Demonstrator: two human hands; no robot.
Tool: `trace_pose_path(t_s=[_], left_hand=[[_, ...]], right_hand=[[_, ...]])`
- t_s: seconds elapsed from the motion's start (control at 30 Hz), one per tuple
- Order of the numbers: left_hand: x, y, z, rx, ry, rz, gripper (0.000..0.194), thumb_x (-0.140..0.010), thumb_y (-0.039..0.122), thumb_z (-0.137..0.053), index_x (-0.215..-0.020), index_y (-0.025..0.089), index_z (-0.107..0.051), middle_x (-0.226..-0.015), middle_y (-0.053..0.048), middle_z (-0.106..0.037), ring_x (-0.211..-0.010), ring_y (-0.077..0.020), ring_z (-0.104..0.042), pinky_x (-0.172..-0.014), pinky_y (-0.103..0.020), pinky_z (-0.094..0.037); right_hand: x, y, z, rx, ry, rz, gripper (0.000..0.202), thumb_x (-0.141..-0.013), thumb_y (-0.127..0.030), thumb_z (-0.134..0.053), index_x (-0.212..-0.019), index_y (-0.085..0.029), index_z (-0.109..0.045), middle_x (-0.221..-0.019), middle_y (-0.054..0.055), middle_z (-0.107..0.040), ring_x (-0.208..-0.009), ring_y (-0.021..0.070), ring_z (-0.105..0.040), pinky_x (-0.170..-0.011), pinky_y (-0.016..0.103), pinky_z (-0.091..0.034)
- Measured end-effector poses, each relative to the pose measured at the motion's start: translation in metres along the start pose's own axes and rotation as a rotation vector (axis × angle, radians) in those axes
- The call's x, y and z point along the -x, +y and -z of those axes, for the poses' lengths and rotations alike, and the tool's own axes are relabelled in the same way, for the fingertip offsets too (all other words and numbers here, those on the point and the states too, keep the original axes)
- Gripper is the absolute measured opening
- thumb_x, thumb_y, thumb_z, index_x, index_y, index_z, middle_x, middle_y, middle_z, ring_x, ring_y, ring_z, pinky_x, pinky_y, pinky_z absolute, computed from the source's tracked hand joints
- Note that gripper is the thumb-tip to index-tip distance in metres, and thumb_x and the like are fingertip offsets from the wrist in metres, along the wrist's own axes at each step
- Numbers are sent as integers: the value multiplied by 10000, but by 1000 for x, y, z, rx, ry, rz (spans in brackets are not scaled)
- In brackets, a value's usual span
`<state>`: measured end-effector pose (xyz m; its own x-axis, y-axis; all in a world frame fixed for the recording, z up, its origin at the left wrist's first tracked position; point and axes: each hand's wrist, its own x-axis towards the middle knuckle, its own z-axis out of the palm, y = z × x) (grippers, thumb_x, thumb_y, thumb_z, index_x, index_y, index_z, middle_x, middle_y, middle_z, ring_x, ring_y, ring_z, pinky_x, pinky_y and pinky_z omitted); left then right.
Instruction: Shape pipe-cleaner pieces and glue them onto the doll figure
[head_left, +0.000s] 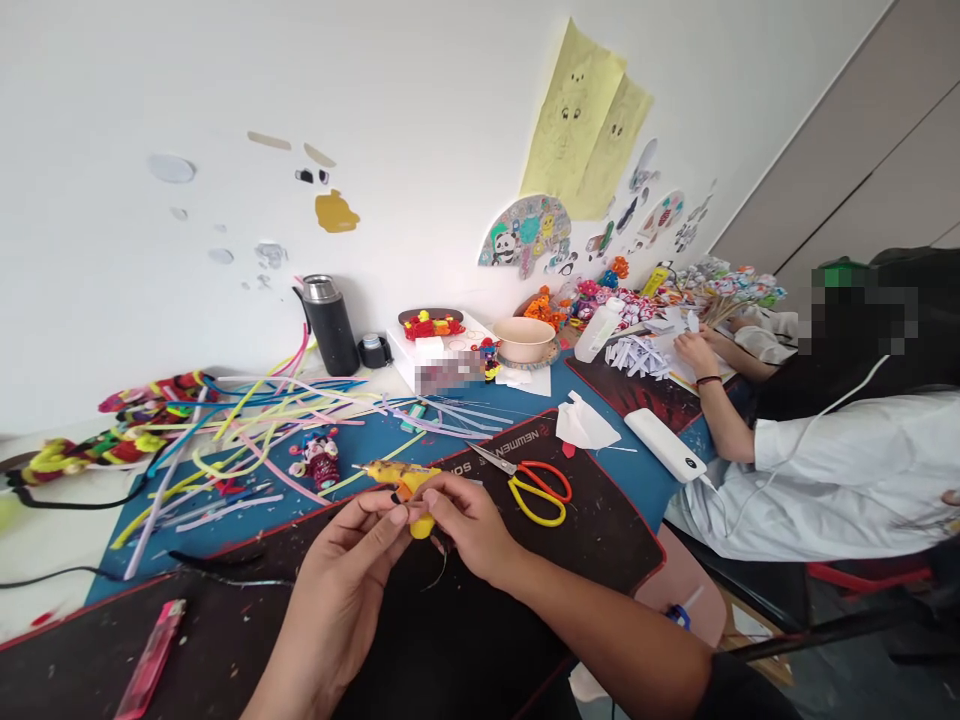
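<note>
My left hand (349, 560) and my right hand (469, 525) meet above the black mat (480, 640), thumbs and fingertips pinched together. What they hold between the fingertips is too small to name; a thin dark strand hangs below. Just behind the fingers lies a yellow glue gun (394, 475), its nozzle pointing left and partly covered by my hands. Scissors with one red and one yellow handle (537, 508) rest open on the mat to the right. A small dark red pipe-cleaner figure (322, 462) is on the blue surface to the left.
Pipe cleaners (255, 430) spread over the back left, near a black thermos (330, 325). A pink cutter (154, 655) lies front left. Behind are a bowl (525, 340) and white bottle (600, 330). A power bank (665, 445) and another person's hands (697, 355) are at right.
</note>
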<state>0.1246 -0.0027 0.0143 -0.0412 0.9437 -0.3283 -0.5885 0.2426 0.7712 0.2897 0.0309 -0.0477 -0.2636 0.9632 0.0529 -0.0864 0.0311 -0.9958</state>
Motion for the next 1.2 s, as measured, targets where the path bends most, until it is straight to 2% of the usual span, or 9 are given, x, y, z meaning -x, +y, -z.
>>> trace_pose_path(t_s=[0.1,0.23,0.4,0.53,0.7,1.0,1.1,1.2], left_hand=[[3,-1,2,-43,3,-62,427,-579,447,-1125,-809,209,-857,-877,-52,-823,-917,-229,-797,-889,-310,-670],[6,0,6,-65,3,-162,389,-629,455,-1106,-828,231,-857,-893,-37,-826,-893,-220,-791,-839,-283,-661],[12,1,8,-106,18,-239,382,-643,487,-1094,-825,242,-865,-875,-43,-832,-881,-225,-793,-836,-283,-662],[16,3,10,-121,28,-268,387,-624,500,-1097,-804,249,-864,-839,-43,-825,-804,-227,-782,-774,-304,-669],[22,6,18,-182,-1,-279,335,-708,501,-1048,-836,251,-865,-819,-57,-817,-686,-231,-740,-692,-354,-664],[22,12,39,-284,-44,-236,347,-734,537,-1019,-829,243,-862,-824,-85,-810,-768,-281,-772,-744,-376,-673],[20,14,49,-336,-56,-199,342,-726,524,-1026,-851,245,-872,-865,-94,-825,-854,-306,-798,-810,-382,-679],[18,15,53,-359,-85,-150,345,-723,531,-1024,-849,248,-871,-884,-101,-832,-903,-324,-813,-853,-390,-679]], right_hand=[[-6,-4,-9,-46,23,-40,519,-951,-737,-778,-1002,-222,-729,-778,-8,-670,-524,111,-499,-482,251,-379],[-12,-13,-21,-196,18,-80,502,-882,-663,-887,-1008,-222,-682,-663,-89,-571,-427,73,-435,-416,223,-335],[-14,-14,-33,-362,33,-142,548,-797,-575,-976,-933,-240,-564,-638,-109,-589,-429,57,-384,-396,192,-301],[-14,-12,-41,-446,-8,-268,599,-766,-567,-998,-916,-243,-517,-643,-115,-566,-436,56,-386,-395,189,-276],[-18,-14,-45,-535,-134,-400,626,-717,-588,-1000,-998,-237,-564,-677,-110,-566,-459,74,-476,-397,196,-261],[-26,-17,-45,-521,-321,-430,501,-745,-512,-959,-997,-232,-627,-718,-66,-630,-562,107,-537,-470,202,-322],[-30,-19,-44,-495,-347,-434,538,-706,-534,-993,-1002,-211,-680,-774,-38,-661,-617,117,-561,-505,217,-357],[-35,-22,-45,-479,-322,-419,578,-685,-575,-1011,-1013,-179,-747,-882,8,-708,-703,124,-606,-583,230,-428]])
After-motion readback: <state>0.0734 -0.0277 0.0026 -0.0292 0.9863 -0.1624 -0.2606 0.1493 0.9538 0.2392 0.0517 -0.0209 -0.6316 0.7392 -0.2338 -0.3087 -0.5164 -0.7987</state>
